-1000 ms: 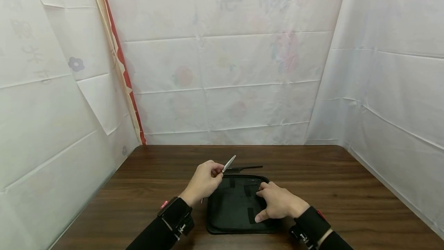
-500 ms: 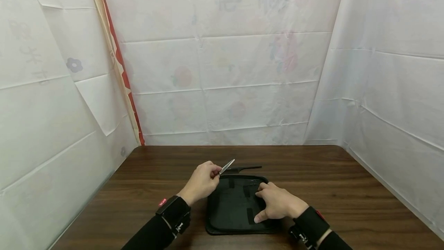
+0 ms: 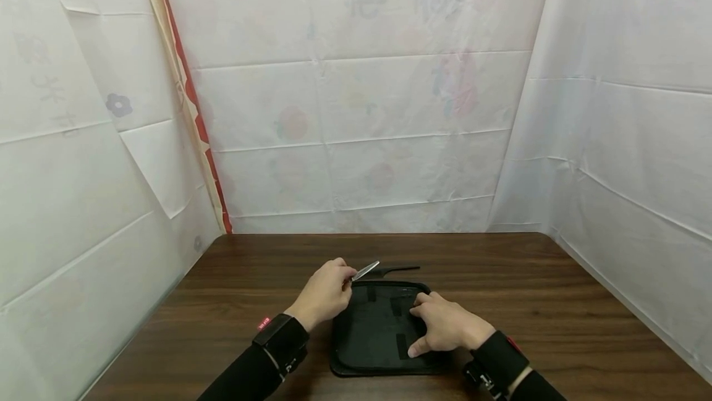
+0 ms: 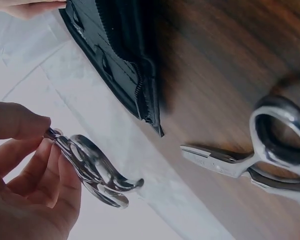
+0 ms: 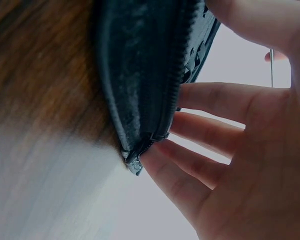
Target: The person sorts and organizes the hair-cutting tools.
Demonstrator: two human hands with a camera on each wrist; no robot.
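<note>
My left hand (image 3: 325, 290) pinches a pair of shiny metal scissors (image 4: 97, 167) between thumb and fingers, above the left far corner of a black zip case (image 3: 372, 333). In the left wrist view the scissors' curved finger loops and hook point away from the hand; the end at the fingertips is hidden. My right hand (image 3: 447, 324) rests on the case's right side, thumb and fingers spread. The right wrist view shows its nearly straight fingers (image 5: 210, 135) touching the zipped edge. Dark straps show on the case's inner face.
A second pair of scissors (image 4: 230, 165), with black-lined finger rings, lies on the wooden table in the left wrist view. A thin black-handled tool (image 3: 397, 269) lies beyond the case. White sheets (image 3: 356, 141) hang behind the table (image 3: 534, 308) and along its sides.
My left hand has shifted slightly left, and the scissors in it have tipped to a flatter angle. The right hand and the case have stayed in place.
</note>
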